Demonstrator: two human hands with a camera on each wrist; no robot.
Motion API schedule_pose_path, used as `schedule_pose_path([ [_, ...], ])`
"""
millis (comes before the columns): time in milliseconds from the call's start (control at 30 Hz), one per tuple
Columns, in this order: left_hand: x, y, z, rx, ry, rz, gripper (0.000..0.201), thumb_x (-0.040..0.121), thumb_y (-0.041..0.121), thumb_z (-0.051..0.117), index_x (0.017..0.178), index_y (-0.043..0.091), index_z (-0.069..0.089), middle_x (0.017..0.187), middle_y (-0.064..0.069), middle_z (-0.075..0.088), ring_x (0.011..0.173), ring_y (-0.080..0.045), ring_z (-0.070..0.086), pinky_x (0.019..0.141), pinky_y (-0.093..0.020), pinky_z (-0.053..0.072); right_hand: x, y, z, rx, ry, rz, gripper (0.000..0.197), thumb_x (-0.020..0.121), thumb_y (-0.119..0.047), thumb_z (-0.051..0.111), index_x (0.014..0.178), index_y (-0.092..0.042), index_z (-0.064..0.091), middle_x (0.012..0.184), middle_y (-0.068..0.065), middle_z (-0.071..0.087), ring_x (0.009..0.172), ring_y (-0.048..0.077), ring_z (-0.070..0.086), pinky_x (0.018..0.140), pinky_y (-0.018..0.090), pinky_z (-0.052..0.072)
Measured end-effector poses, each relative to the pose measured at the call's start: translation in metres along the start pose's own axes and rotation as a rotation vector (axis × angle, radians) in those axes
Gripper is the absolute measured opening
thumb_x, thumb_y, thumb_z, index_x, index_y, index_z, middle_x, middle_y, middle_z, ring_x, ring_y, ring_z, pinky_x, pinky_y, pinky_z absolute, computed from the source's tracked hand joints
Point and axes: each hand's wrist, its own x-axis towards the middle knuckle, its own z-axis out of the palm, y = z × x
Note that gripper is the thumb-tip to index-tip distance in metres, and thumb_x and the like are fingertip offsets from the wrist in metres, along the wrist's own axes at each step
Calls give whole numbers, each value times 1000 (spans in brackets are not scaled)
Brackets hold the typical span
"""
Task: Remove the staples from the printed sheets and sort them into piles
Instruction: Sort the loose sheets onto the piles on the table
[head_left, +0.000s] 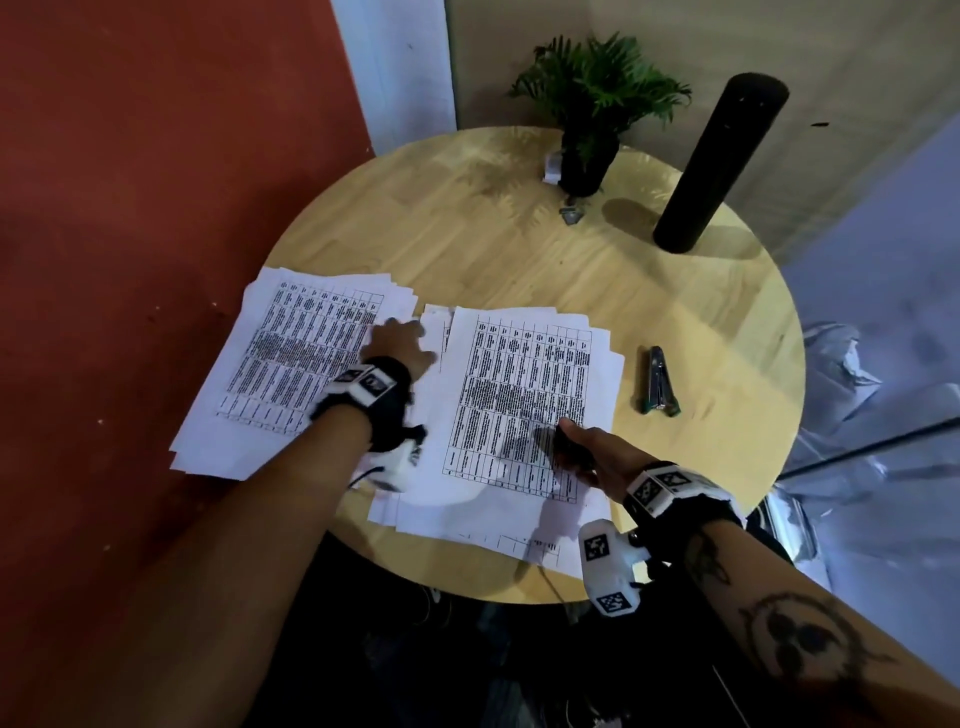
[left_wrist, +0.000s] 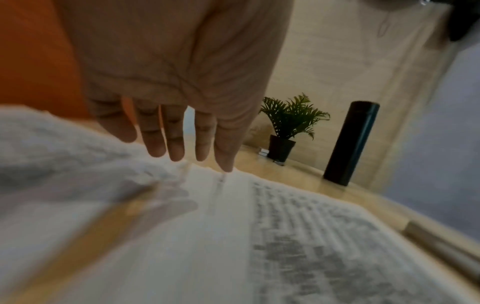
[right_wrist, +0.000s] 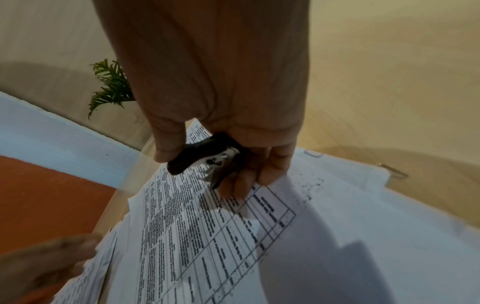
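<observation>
Two piles of printed sheets lie on the round wooden table (head_left: 701, 322). The left pile (head_left: 291, 364) overhangs the table's left edge; the right pile (head_left: 519, 405) lies in front of me. My left hand (head_left: 400, 343) hovers flat with straight fingers (left_wrist: 176, 144) over the gap between the piles. My right hand (head_left: 582, 447) grips a black staple remover (right_wrist: 205, 160) with metal claws, and its fingertips (right_wrist: 244, 185) rest on the top sheet of the right pile (right_wrist: 221, 236).
A metal stapler (head_left: 657, 382) lies right of the right pile. At the back stand a potted plant (head_left: 592, 114) and a tall black cylinder (head_left: 717, 161). A small metal clip (head_left: 571, 214) lies by the pot. Red floor lies to the left.
</observation>
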Motion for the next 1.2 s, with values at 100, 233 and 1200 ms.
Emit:
schedule_pose_path([
  [100,2,34,17,-246,-81,-136,93,77,47,72,147,9,23,151,-17,31,137,-35,33,107,-49,37,0,1,1,-4,2,-15,39,96,-39,44,68,-13,49,67,6,48,59,15,41,55,24,30],
  [233,10,50,25,-327,-96,-262,111,63,57,78,145,7,24,148,-16,37,133,-36,39,105,-52,37,2,2,0,-9,4,-19,40,96,-39,44,67,-13,49,67,6,47,59,15,39,55,25,29],
  [1200,-46,19,17,-977,115,205,39,76,-6,71,114,-8,61,117,-23,62,103,-25,62,96,-40,47,-21,-34,-20,32,119,-372,30,81,-20,71,106,-11,56,102,8,61,81,15,59,61,23,43],
])
